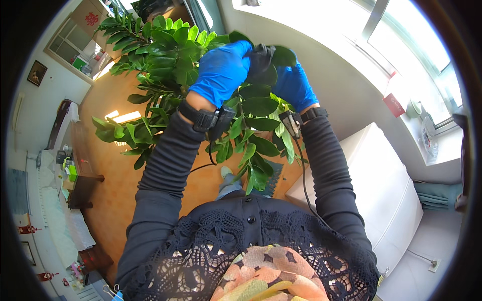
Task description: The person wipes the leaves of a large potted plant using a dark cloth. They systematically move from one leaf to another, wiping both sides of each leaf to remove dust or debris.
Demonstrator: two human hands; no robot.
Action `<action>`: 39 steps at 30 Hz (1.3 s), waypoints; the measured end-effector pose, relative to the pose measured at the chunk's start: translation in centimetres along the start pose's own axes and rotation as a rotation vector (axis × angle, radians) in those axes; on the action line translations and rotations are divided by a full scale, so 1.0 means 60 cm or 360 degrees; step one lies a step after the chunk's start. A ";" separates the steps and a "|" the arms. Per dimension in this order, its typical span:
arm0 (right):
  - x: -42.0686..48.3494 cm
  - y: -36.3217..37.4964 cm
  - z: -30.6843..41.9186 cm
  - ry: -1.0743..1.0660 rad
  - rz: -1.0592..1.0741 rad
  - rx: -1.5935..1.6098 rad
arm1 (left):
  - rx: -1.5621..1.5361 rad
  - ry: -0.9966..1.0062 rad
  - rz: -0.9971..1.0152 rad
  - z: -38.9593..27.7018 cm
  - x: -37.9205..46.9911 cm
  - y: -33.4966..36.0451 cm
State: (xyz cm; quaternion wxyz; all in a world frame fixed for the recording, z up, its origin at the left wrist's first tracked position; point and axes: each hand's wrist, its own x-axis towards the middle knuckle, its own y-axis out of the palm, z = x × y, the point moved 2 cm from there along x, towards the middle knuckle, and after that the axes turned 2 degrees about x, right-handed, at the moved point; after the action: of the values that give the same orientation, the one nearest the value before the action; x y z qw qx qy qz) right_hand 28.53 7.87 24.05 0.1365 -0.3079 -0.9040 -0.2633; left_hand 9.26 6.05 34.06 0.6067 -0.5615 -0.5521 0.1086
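Note:
A tall ZZ plant (162, 56) with glossy green leaves stands in front of me, its stems arching at chest height. My left hand (222, 71), in a blue disposable glove, pinches a crumpled dark cloth (260, 58) against the upper leaves. Behind a large dark green leaf (284, 56) is my right hand (295, 84), gloved the same way. That leaf and its neighbours hide most of the right fingers, so their grip is unclear. Below both hands a leafy stem (244, 124) hangs down. The plant's pot is out of sight.
Black wrist devices (222, 120) trail cables along my arms. To the right stands a white cabinet-like appliance (369, 195), below a windowsill (444, 150) holding a red-and-white box (395, 98). Wooden furniture (84, 169) lines the left side of the tan floor (116, 188).

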 end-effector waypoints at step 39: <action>0.065 -0.015 -0.068 0.0051 0.0336 -0.1902 | 0.0159 0.0498 -0.0457 -0.032 0.036 0.002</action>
State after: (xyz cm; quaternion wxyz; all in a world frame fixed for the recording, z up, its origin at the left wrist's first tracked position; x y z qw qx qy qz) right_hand 25.29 6.86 28.67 -0.0210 -0.4152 -0.5622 -0.7149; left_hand 11.66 6.65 35.62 0.7213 -0.4564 -0.5194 -0.0403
